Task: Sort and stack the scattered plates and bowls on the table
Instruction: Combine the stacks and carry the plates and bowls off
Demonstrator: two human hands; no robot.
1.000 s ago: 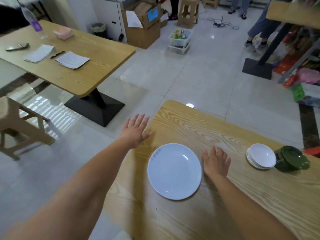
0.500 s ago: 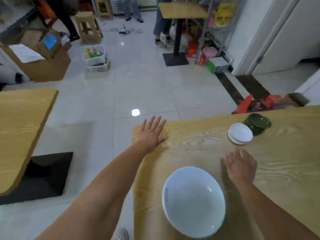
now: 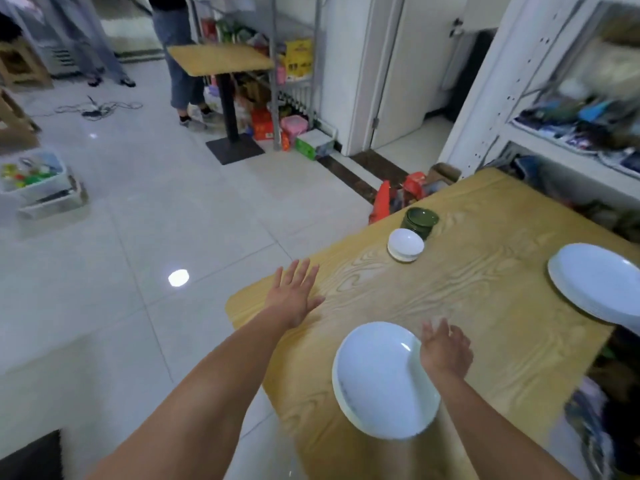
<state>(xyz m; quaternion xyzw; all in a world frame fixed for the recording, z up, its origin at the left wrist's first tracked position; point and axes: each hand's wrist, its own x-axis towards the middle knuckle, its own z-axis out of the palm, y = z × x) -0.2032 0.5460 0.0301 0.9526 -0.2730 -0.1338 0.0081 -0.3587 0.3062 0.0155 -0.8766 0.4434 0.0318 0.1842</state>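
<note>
We rest our left hand (image 3: 294, 297) flat on the near corner of the wooden table (image 3: 485, 306), fingers spread and holding nothing; we judge that it braces the body while the other arm works. Our right hand (image 3: 445, 349) lies at the right rim of the nearest white plate (image 3: 382, 379), fingers loosely apart. It overlaps the rim, but we cannot tell whether it grips the plate or merely touches it; nothing is visibly clamped.

The plate sits close to the table's near edge, well apart from the other crockery. A stack of white plates (image 3: 599, 285) stands at the right edge of the table. Toward the far edge, a stack of small white bowls (image 3: 405, 244) stands just beside a stack of dark green bowls (image 3: 419, 220), the two nearly touching.

We judge the sorting almost complete: each kind already forms its own stack, and the lone plate belongs on the white plates. The hand at its rim suits lifting or sliding it there.
</note>
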